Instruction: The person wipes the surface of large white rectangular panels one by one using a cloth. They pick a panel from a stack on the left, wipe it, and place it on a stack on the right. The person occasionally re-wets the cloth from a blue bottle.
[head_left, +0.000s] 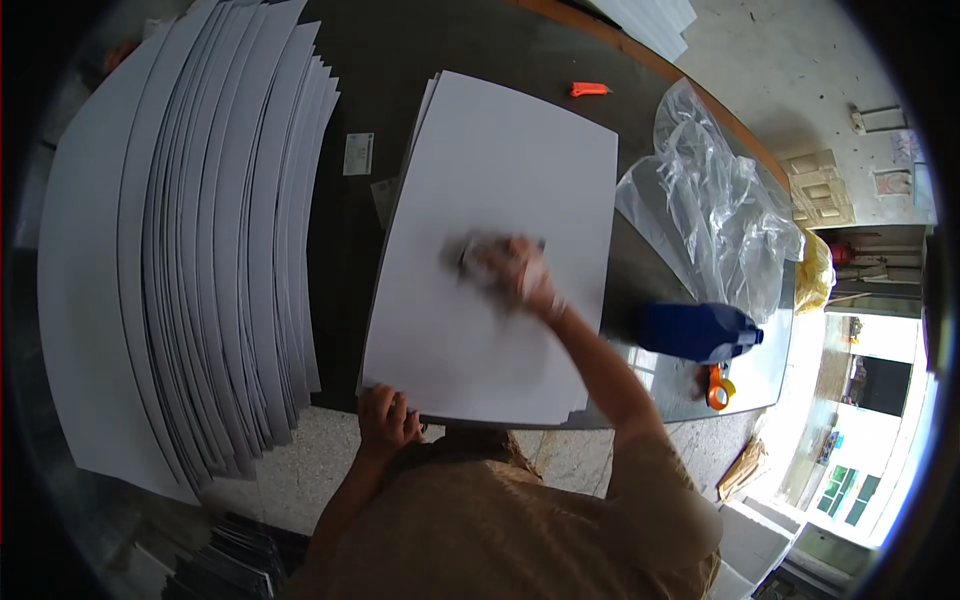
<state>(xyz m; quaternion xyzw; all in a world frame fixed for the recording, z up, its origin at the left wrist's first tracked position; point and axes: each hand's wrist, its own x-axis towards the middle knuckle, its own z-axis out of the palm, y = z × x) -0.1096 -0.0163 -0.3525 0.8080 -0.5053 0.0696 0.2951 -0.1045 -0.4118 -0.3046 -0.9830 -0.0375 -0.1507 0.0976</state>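
Note:
A stack of large white sheets (480, 360) lies in front of me on a dark table (365, 60), its edges slightly uneven. Over the middle of the top sheet is my right hand (520, 272), smeared by motion. Its fingers look closed round a small greyish bundle (472, 258), too blurred to name. My left hand (387, 413) is at the near left corner of the stack, fingers curled on the edge of the sheets.
A tall pile of white sheets (90, 300) fills the left side. Rightward lie clear plastic film (720, 210), a blue bottle (695, 332) on its side and an orange tape dispenser (717, 388). An orange utility knife (588, 89) lies beyond the stack, and a small card (358, 154) left of it.

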